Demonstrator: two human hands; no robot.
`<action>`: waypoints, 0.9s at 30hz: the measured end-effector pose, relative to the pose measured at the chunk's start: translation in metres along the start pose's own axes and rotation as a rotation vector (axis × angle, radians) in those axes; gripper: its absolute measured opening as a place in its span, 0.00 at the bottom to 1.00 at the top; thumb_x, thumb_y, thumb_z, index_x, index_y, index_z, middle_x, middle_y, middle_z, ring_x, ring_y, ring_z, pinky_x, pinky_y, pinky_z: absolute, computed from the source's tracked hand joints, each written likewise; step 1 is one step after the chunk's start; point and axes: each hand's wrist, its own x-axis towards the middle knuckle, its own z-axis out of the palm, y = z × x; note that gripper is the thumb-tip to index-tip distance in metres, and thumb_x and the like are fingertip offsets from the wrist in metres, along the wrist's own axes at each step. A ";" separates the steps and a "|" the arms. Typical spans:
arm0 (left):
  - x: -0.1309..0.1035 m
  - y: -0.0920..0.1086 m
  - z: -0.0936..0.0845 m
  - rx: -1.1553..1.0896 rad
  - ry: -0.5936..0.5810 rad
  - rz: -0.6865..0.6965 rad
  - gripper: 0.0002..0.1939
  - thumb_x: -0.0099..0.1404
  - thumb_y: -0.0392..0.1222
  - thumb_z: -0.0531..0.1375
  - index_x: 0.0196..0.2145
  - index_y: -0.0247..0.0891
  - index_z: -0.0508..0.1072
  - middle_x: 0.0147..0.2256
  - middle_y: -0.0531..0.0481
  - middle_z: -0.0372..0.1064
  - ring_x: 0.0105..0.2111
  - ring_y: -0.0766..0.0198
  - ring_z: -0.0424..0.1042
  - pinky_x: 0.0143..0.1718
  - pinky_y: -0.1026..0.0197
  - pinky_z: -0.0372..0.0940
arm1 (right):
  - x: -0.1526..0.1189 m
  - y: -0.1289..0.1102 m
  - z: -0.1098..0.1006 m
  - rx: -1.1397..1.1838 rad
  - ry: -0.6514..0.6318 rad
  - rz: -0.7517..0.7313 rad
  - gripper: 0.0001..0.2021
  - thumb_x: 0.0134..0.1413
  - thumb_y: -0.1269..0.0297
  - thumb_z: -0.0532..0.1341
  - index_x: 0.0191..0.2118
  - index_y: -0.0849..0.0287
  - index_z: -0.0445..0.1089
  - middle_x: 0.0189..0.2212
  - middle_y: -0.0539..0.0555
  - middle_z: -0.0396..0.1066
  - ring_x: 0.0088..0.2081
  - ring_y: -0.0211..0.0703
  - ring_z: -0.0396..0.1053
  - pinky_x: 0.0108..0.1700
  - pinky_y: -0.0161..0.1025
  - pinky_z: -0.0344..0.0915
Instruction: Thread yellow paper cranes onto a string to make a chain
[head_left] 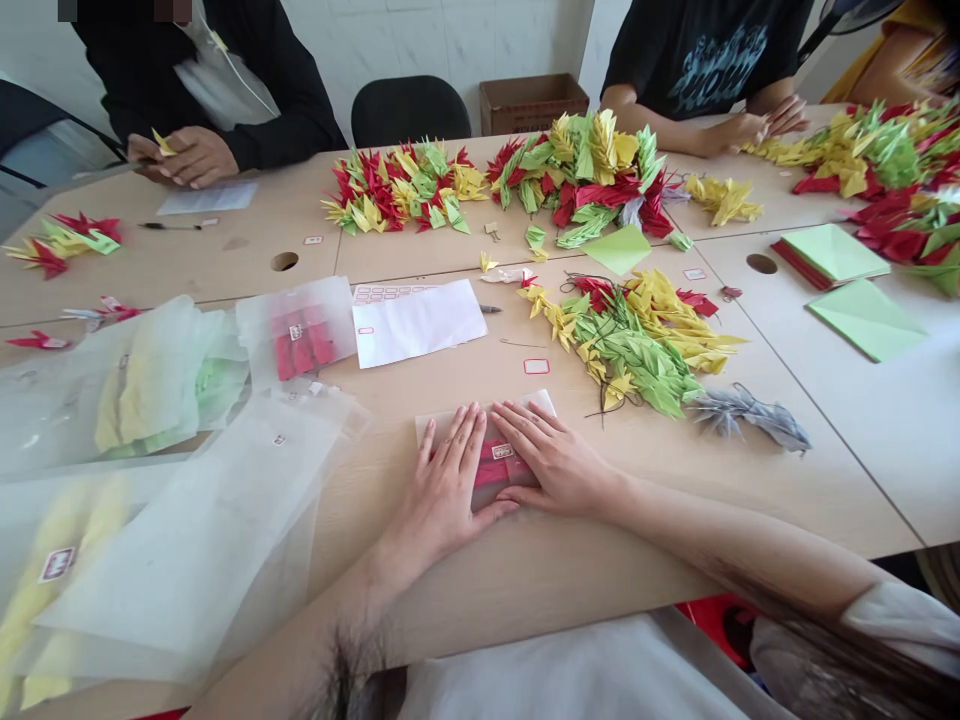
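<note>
Crisp and sharply pleated at right: strands of folded yellow, green and red paper [637,350] with dark thread [602,405] trailing, beside a crumpled grey bundle [754,417]. Smooth and cloudy at left: overlapping frosted plastic bags [187,520], yellow and green showing softly through, plus a smaller frosted bag of red paper [296,330]. Flat and matte farther back: a white paper sheet [420,325]. All on a pale wood-grain worktop [364,510].

Directly in front, flat on the worktop: a small rectangular frosted plastic packet [486,495], with crimson strips [491,473] visible through the film and a white, dark-printed label [502,452] on top. Mostly covered by the left hand [450,475] and the right hand [555,455], palms down, fingers extended, thumbs close together. Grip released on both sides, merely spread over the packet.

Far corners of the packet exposed past the fingers. Room between packet and near edge, partly crossed by both forearms; bare wood leftward to the frosted plastic bags. Tighter toward the right rear, near the paper strands.
</note>
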 end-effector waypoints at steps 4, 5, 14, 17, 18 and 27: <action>-0.003 -0.007 0.003 -0.010 0.010 -0.043 0.52 0.66 0.68 0.49 0.71 0.28 0.31 0.69 0.32 0.40 0.70 0.46 0.42 0.68 0.41 0.38 | 0.000 0.000 0.001 0.007 0.010 0.007 0.45 0.61 0.42 0.55 0.70 0.71 0.42 0.69 0.67 0.47 0.70 0.56 0.43 0.69 0.59 0.47; -0.004 -0.008 0.004 -0.006 0.020 -0.061 0.51 0.67 0.66 0.49 0.71 0.28 0.30 0.69 0.31 0.40 0.70 0.45 0.42 0.68 0.40 0.39 | 0.000 0.000 0.001 0.006 0.011 0.008 0.45 0.61 0.42 0.55 0.70 0.70 0.42 0.69 0.67 0.47 0.70 0.56 0.43 0.69 0.59 0.47; -0.007 -0.002 0.015 0.002 0.094 -0.208 0.51 0.67 0.64 0.50 0.70 0.23 0.32 0.69 0.24 0.39 0.70 0.40 0.39 0.66 0.38 0.47 | 0.001 0.000 0.000 -0.004 -0.008 0.022 0.43 0.62 0.41 0.53 0.70 0.69 0.43 0.69 0.64 0.47 0.70 0.55 0.44 0.70 0.58 0.46; -0.006 -0.001 0.014 0.004 0.073 -0.212 0.51 0.66 0.65 0.49 0.69 0.21 0.37 0.68 0.24 0.39 0.69 0.39 0.40 0.66 0.39 0.47 | 0.001 0.000 0.002 -0.014 -0.019 0.029 0.43 0.62 0.40 0.53 0.70 0.70 0.45 0.69 0.65 0.47 0.70 0.55 0.44 0.70 0.57 0.46; -0.005 -0.001 0.013 0.008 0.064 -0.215 0.51 0.66 0.66 0.49 0.69 0.20 0.38 0.68 0.23 0.40 0.69 0.39 0.40 0.66 0.39 0.47 | 0.001 0.000 0.002 -0.016 -0.020 0.028 0.43 0.62 0.40 0.53 0.70 0.70 0.45 0.69 0.65 0.46 0.70 0.55 0.44 0.70 0.57 0.46; -0.016 -0.029 -0.017 -0.035 0.121 -0.339 0.39 0.69 0.59 0.51 0.68 0.32 0.47 0.66 0.30 0.53 0.66 0.43 0.54 0.64 0.37 0.51 | -0.002 0.003 -0.013 0.100 0.107 0.093 0.37 0.64 0.45 0.53 0.69 0.63 0.44 0.68 0.67 0.50 0.70 0.55 0.46 0.69 0.64 0.43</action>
